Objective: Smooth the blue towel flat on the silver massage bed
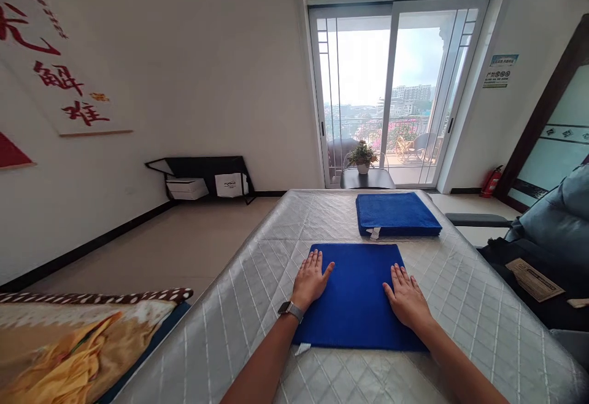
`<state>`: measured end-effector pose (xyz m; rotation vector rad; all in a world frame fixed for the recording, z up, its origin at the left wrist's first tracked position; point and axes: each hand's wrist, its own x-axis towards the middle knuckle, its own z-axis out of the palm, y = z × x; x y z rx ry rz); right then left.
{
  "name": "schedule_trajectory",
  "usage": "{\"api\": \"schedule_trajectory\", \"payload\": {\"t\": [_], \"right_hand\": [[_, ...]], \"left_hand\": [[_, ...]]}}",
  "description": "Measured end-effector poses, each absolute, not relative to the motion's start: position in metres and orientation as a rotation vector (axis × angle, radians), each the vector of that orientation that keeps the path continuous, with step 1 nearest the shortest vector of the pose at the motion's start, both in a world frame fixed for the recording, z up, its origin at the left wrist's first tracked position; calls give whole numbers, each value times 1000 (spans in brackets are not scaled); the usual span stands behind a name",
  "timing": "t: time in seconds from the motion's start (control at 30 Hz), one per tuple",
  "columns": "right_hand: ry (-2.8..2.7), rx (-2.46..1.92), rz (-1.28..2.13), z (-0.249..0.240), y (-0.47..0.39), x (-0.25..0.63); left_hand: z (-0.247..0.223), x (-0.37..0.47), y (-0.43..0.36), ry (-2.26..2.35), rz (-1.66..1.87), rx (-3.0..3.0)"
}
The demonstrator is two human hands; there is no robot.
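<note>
A blue cloth (356, 300), folded into a flat rectangle, lies in front of me with a small white label at its near left corner. My left hand (311, 280), a watch on its wrist, rests flat on the cloth's left edge, thumb spread toward the middle. On the right edge my right hand (407, 298) lies palm down, fingers stretched out. Neither hand grips anything. Just beyond, a stack of folded blue cloths (396, 213) sits on the quilted silver surface (239, 306), a white tag hanging from its front.
A potted plant (363, 156) stands on a dark chair before the sliding glass door (354, 73). To the left are patterned bedding (92, 343) and a black rack (207, 171) with white boxes. A grey armchair (561, 208) stands at right, near a fire extinguisher (491, 181).
</note>
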<state>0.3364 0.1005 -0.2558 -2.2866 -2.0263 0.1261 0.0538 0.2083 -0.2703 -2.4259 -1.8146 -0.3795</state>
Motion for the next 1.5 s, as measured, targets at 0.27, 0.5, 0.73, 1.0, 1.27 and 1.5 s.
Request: {"api": "schedule_trajectory", "payload": {"t": [0.27, 0.5, 0.73, 1.0, 1.27, 1.5], "right_hand": [[-1984, -2265, 167, -257, 102, 338], [-1968, -2258, 191, -255, 99, 341], [-1951, -2237, 189, -255, 96, 345], [-2020, -2234, 141, -257, 93, 349], [-1980, -2221, 165, -256, 96, 349], [-1978, -2235, 138, -261, 99, 348]], "left_hand": [[-269, 55, 205, -1821, -459, -2393], [-259, 64, 195, -1779, -530, -2300], [-242, 93, 166, -1516, -581, -2360], [-243, 198, 96, -1160, -498, -2886], [-253, 152, 118, -1420, -304, -2800], [-266, 49, 129, -1751, -229, -2582]]}}
